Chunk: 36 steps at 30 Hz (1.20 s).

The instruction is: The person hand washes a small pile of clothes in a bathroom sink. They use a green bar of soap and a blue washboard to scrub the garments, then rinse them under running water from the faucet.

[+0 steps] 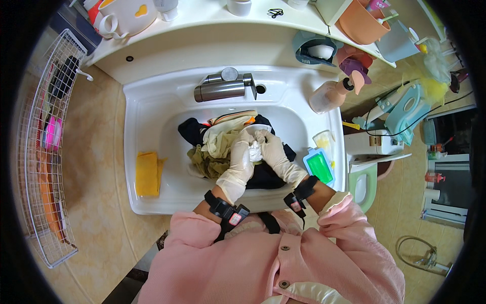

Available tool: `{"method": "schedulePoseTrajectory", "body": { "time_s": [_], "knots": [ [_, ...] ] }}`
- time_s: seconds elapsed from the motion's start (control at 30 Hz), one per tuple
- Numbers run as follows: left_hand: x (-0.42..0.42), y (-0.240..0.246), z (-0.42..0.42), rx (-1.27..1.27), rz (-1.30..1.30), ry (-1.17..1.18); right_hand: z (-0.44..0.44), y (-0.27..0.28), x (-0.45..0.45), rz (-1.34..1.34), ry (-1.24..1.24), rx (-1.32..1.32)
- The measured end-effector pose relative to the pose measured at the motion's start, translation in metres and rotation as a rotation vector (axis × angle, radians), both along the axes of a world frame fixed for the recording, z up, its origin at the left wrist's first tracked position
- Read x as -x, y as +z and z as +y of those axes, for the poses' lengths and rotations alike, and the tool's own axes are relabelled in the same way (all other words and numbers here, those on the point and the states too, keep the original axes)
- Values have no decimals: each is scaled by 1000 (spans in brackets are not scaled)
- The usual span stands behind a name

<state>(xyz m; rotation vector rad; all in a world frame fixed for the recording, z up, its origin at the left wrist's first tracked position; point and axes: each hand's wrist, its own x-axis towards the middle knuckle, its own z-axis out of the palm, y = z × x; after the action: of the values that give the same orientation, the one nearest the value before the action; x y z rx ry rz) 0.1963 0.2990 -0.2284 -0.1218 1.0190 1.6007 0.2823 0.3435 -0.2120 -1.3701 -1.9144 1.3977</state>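
Observation:
Both my hands wear thin whitish gloves and meet over the middle of a white washbasin [152, 114]. A bunched white cloth [255, 152] is pinched between my left hand [241, 152] and my right hand [271, 147]. Beneath and around them lies a heap of clothes. In it are a black garment [265, 178], a crumpled olive cloth [209, 162] and a cream cloth with an orange-and-dark edge [220, 140]. My fingers partly hide the white cloth, so its shape cannot be told.
A metal faucet [220, 90] spans the basin's back. A folded yellow cloth [148, 174] lies on the left side. Rightward are a green soap bar in a blue dish [320, 167] and a pump bottle [328, 97]. A wire basket [53, 152] hangs left; a shelf [205, 16] overhangs the back.

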Motion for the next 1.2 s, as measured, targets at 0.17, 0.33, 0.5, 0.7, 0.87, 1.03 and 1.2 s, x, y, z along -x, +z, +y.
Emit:
{"method": "schedulePoseTrajectory", "body": {
  "time_s": [0.17,0.33,0.5,0.7,0.87,1.03,1.2],
  "knots": [
    [23,21,4,-197,306,-35,25,-12,-28,151,103,933],
    [24,12,-1,43,194,-117,27,10,-23,430,74,713],
    [19,16,-1,125,-246,-93,10,50,-9,358,196,281],
    [-3,25,-3,12,-258,-91,-11,47,0,-27,335,-412],
    [-6,-11,-4,-172,-194,14,-7,30,6,-38,-11,-176],
    [4,-27,3,-759,-366,-176,-13,30,8,-5,85,-34],
    [-11,-9,0,-22,-88,86,-10,24,9,20,-62,6]
  ]
}}
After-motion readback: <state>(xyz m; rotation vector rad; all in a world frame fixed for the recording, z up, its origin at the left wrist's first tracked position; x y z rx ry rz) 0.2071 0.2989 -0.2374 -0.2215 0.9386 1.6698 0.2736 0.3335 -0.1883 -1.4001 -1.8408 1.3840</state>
